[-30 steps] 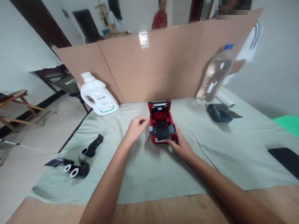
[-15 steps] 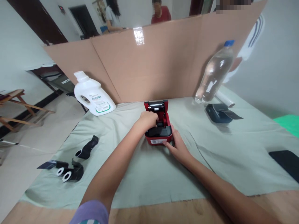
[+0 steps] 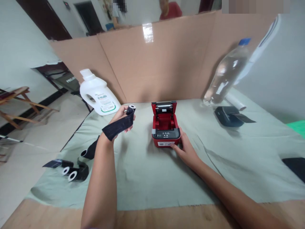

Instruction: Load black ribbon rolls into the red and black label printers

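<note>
Fingers of the left hand (image 3: 119, 114) curl around a black roll (image 3: 131, 110) above the desk (image 3: 143, 219), its long axis near upright, white core upward, its strip trailing toward the wrist. The right hand (image 3: 187, 148) clasps a red printer's (image 3: 164, 135) near corner, lid raised. Behind: a bottle (image 3: 225, 74) of clear liquid, an opaque white jug (image 3: 98, 93).

A pale green cloth (image 3: 143, 181) covers my wooden tabletop (image 3: 143, 219), bare along the bottom of the frame. On the cloth I have the open red device (image 3: 165, 133) at centre, black rolls (image 3: 82, 171) at lower left, a white jug (image 3: 101, 93) at left, and a clear bottle (image 3: 227, 74), dark blue device (image 3: 224, 119) and black slab (image 3: 295, 167) at right.
</note>
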The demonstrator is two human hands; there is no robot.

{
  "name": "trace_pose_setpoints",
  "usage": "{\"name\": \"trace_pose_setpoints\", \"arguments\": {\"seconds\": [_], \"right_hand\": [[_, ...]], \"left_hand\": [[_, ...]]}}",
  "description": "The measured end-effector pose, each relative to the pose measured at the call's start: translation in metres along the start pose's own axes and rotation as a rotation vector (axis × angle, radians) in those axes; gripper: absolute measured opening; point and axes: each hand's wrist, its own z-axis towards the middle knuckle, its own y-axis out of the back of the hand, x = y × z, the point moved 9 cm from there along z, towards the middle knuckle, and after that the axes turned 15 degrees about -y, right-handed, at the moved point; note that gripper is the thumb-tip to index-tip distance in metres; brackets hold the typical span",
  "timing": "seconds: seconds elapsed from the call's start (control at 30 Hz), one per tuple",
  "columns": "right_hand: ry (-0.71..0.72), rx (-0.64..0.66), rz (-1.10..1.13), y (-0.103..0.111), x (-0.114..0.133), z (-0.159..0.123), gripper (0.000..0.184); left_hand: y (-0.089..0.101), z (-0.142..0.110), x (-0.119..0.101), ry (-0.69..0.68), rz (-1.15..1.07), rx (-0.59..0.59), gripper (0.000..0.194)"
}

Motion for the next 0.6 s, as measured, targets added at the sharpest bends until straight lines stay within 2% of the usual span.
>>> {"name": "trace_pose_setpoints", "arguments": {"seconds": [0.07,0.17,0.3,0.47,0.6], "right_hand": [[-0.009,-0.006,-0.002,0.0,-0.002,0.0,0.082],[-0.005,-0.006,-0.002,0.0,-0.002,0.0,0.082],[-0.006,0.001,-0.004,0.001,-0.001,0.0,0.081],[-0.036,-0.001,-0.005,0.001,-0.001,0.0,0.08],[-0.041,0.008,-0.002,0.0,-0.002,0.0,0.081]], "left_hand": [[0.023,-0.002,0.012,0.011,0.024,-0.081,0.038],[0.043,-0.002,0.023,-0.013,0.127,-0.147,0.041],[0.055,-0.003,0.013,-0.151,0.307,-0.23,0.04],[0.056,-0.006,-0.004,-0.264,0.635,-0.148,0.029],[0.067,-0.006,0.011,-0.197,0.643,-0.15,0.027]]}}
